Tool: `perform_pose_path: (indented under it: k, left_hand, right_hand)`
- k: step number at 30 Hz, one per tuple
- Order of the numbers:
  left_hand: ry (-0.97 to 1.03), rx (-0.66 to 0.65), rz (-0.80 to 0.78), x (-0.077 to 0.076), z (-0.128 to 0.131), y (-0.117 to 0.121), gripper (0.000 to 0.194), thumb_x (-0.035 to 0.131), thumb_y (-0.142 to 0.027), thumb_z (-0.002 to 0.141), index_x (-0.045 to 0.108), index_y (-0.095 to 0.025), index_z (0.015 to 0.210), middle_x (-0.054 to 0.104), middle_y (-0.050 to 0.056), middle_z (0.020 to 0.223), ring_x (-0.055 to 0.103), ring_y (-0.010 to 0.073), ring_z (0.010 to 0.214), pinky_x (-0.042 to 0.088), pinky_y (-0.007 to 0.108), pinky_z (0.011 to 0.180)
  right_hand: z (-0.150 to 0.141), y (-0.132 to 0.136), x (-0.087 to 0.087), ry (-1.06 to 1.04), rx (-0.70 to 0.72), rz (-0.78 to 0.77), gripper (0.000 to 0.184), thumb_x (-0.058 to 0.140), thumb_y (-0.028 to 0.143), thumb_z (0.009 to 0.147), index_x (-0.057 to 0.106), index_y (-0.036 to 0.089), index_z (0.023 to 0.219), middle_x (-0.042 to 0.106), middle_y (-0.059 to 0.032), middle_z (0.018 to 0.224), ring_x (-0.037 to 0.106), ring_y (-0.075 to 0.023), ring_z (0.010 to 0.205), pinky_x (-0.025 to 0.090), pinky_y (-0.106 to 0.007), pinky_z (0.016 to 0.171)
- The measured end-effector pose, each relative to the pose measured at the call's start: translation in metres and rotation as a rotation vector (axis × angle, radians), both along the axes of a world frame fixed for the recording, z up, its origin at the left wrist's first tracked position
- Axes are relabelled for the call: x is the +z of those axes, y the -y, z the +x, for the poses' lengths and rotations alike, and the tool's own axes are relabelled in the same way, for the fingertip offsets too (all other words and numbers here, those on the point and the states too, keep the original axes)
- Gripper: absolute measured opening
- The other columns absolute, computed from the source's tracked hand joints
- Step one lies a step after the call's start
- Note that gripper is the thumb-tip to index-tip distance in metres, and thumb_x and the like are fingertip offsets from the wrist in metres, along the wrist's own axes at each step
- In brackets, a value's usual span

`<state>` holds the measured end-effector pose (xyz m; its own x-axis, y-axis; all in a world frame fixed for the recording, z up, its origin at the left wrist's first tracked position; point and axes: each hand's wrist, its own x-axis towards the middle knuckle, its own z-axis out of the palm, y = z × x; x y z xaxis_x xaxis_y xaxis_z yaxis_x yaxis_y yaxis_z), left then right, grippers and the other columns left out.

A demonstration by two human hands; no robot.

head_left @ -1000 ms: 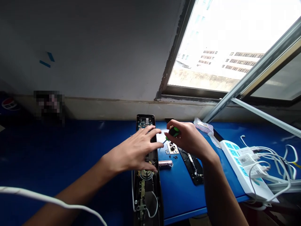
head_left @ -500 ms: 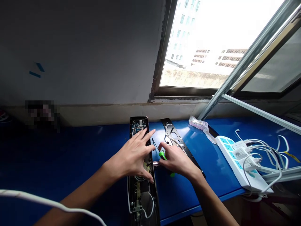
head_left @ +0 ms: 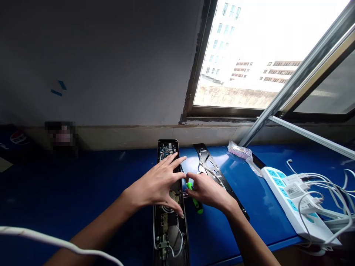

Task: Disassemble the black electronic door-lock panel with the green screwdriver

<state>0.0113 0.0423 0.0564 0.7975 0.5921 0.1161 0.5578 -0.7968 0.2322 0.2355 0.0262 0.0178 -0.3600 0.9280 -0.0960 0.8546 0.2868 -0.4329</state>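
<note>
My left hand (head_left: 159,183) is spread over a long black device housing (head_left: 172,246). Its fingers and thumb are apart, resting across the rims. Inside the housing, a blue circuit board (head_left: 166,147) shows at the far end and a metal lock-like mechanism (head_left: 164,242) at the near end, with white wires around. Beside the housing's right edge, my right hand (head_left: 208,188) is closed with thumb and index finger around a green and black screwdriver (head_left: 197,205). The screwdriver's thin shaft points away along the housing; its tip is hard to make out.
A black perforated plate (head_left: 216,170) with a whitish cable lies right of the housing. Further right are a clear plastic packet (head_left: 240,150) and a white power strip (head_left: 299,210) full of plugs and cables. A white cable (head_left: 63,242) crosses at lower left. A metal bar (head_left: 299,70) slants before the window.
The view has shifted slightly left, so things appear further right. In my right hand the screwdriver has turned, showing more of its handle below the thumb. My left hand keeps its place on the housing.
</note>
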Motion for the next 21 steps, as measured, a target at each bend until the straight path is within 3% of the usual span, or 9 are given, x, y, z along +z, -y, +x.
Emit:
perform_pose_path:
  k: [3,6,9,12,15,21]
  left_hand:
    - [0.046,0.033,0.018,0.008,-0.011,-0.003,0.079,0.081,-0.069,0.073,0.065,-0.024,0.135,0.037,0.015,0.166,0.023,0.0410,0.157,0.039,0.059,0.122]
    - [0.097,0.106,0.067,0.015,-0.025,-0.008,0.054,0.078,-0.048,0.087,0.067,-0.021,0.132,0.055,0.015,0.151,0.042,0.0352,0.149,0.047,0.051,0.117]
    - [0.131,0.155,0.082,0.019,-0.035,-0.012,0.038,0.077,-0.032,0.090,0.070,-0.020,0.126,0.065,0.012,0.134,0.060,0.0300,0.130,0.056,0.044,0.106]
    - [0.141,0.171,0.075,0.020,-0.041,-0.016,0.031,0.076,-0.025,0.090,0.072,-0.021,0.121,0.068,0.010,0.124,0.068,0.0256,0.112,0.059,0.040,0.097]
    - [0.127,0.168,0.072,0.021,-0.043,-0.018,0.025,0.075,-0.019,0.090,0.074,-0.020,0.115,0.071,0.008,0.116,0.069,0.0239,0.106,0.059,0.037,0.093]
    - [0.121,0.149,0.071,0.019,-0.042,-0.020,0.021,0.072,-0.016,0.092,0.075,-0.021,0.112,0.071,0.008,0.113,0.067,0.0237,0.104,0.057,0.037,0.092]
  right_hand:
    - [0.002,-0.003,0.010,-0.009,0.005,0.006,0.017,0.061,0.028,0.092,0.068,0.024,0.107,0.068,-0.0003,0.070,0.059,-0.0149,0.062,0.034,-0.024,0.058]
    - [0.000,-0.007,0.026,-0.021,-0.030,0.064,0.017,0.051,0.029,0.099,0.067,0.023,0.102,0.065,0.0008,0.065,0.052,-0.0130,0.053,0.031,-0.025,0.053]
    - [-0.009,-0.012,0.043,-0.079,-0.037,0.155,0.013,0.053,0.030,0.099,0.064,0.023,0.101,0.066,0.0014,0.070,0.053,-0.0125,0.058,0.033,-0.025,0.055]
    - [-0.024,-0.015,0.055,-0.140,-0.008,0.253,0.010,0.055,0.028,0.098,0.063,0.023,0.097,0.067,0.0019,0.076,0.054,-0.0114,0.064,0.037,-0.025,0.060]
    - [-0.039,-0.017,0.058,-0.174,0.022,0.316,0.006,0.060,0.023,0.094,0.064,0.022,0.089,0.065,0.0026,0.077,0.053,-0.0108,0.065,0.037,-0.025,0.062]
    - [-0.051,-0.020,0.044,-0.199,0.079,0.339,0.006,0.062,0.015,0.089,0.063,0.021,0.090,0.069,0.0014,0.085,0.054,-0.0100,0.067,0.037,-0.024,0.064]
